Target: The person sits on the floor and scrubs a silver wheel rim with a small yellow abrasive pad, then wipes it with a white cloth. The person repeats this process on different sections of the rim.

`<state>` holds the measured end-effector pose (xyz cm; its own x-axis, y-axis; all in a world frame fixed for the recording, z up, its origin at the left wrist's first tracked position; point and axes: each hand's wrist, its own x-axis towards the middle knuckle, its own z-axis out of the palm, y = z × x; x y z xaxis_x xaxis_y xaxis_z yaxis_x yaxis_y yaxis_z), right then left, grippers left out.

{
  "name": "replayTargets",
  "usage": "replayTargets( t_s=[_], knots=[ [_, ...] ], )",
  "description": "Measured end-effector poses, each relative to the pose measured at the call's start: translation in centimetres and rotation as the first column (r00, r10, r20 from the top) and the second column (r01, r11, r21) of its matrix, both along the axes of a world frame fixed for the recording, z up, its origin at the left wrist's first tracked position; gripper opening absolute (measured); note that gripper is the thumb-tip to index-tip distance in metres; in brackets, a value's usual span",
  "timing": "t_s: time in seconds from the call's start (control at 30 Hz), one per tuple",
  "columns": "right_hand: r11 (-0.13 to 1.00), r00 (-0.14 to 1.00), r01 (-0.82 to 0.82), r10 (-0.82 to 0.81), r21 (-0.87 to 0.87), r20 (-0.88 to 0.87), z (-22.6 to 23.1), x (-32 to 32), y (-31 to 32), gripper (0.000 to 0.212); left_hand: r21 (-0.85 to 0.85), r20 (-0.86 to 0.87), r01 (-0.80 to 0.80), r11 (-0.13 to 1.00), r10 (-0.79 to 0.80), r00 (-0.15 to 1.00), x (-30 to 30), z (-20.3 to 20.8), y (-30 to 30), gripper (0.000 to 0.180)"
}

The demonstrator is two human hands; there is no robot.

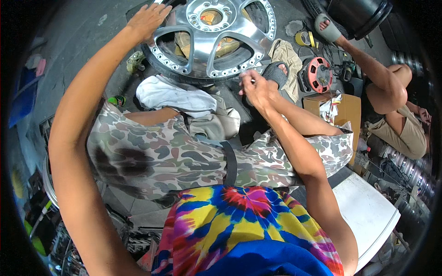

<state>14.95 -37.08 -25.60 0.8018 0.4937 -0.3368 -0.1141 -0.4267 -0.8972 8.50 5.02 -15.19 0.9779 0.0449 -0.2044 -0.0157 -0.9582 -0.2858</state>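
Observation:
A polished silver alloy wheel lies face up in front of me, with small holes along its rim. Black rubber of a tyre shows under its near edge. At the rim's far left rests my left hand, palm down, fingers stretched out over the edge. My right hand is just off the near right part of the rim, its fingers curled together. Whatever sits in those fingers, if anything, is too small to name. Through the wheel's openings a yellow-brown item is partly visible.
White and grey cloths lie between my legs. To the right are a tan cloth, yellow tape, a red cable reel and a cardboard box. Another person's leg reaches in at the right, near a black drum.

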Motion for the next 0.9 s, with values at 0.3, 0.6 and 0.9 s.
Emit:
replayTargets(
  t_s=[0.3,0.6,0.9],
  knots=[
    [0.995,0.987,-0.086,0.093,0.058,-0.132,1.4,-3.4,1.6,0.03,-0.019,-0.06,0.008,1.0,-0.009,0.998,1.4,-1.9,0.7,0.149],
    [0.951,0.899,0.241,-0.145,0.192,-0.413,1.1,-0.4,-0.1,0.018,-0.355,0.079,-0.109,0.928,0.146,0.986,1.2,-3.9,1.1,0.083],
    [0.955,0.975,0.214,-0.198,0.203,-0.099,-0.9,6.3,-1.4,0.022,-0.42,0.157,-0.29,0.86,0.383,0.91,0.3,-3.9,-4.8,0.081]
  ],
)
